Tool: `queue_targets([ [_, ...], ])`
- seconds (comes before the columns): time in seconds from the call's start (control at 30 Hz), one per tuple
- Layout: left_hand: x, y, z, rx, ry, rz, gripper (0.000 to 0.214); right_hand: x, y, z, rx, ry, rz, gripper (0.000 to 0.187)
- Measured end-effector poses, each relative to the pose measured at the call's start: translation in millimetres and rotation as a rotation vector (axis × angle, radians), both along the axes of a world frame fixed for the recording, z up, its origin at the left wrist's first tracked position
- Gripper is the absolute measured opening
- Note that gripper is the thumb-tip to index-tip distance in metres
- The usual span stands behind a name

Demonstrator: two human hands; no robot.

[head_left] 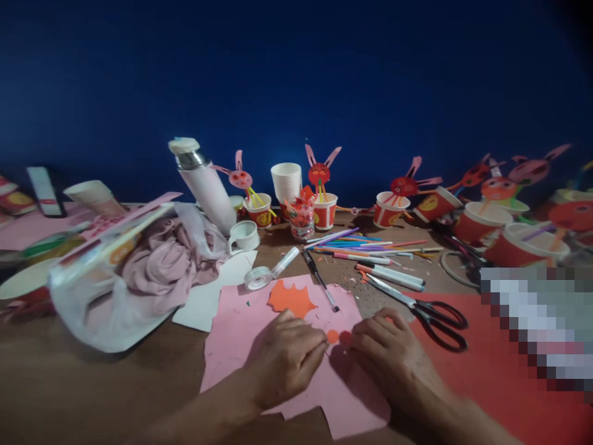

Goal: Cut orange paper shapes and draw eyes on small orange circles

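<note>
My left hand is closed, its thumb and forefinger pinching a small orange paper circle. Close beside that circle is a small red paper circle, pinched in the closed fingers of my right hand. Both hands are just above a pink paper sheet with ragged edges. An orange paper scrap lies on the sheet beyond my left hand, and a black pen rests across its far edge. Black-handled scissors lie open to the right of my right hand.
Several red cups with paper rabbit faces, one of them at the middle, line the back. A pale thermos, a tape roll and a plastic bag are on the left. Markers and red paper are on the right.
</note>
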State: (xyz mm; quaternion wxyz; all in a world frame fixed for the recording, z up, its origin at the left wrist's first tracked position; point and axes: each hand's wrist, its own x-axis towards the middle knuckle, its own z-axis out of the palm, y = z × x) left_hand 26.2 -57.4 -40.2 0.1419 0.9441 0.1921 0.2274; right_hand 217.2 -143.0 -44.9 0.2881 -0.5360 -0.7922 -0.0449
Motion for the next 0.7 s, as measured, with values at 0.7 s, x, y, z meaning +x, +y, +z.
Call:
queue_targets([
  [0.7, 3, 3, -7.5, 0.011, 0.082, -0.051, 0.025, -14, 20, 12.8, -0.421, -0.236, -0.106, 0.005],
])
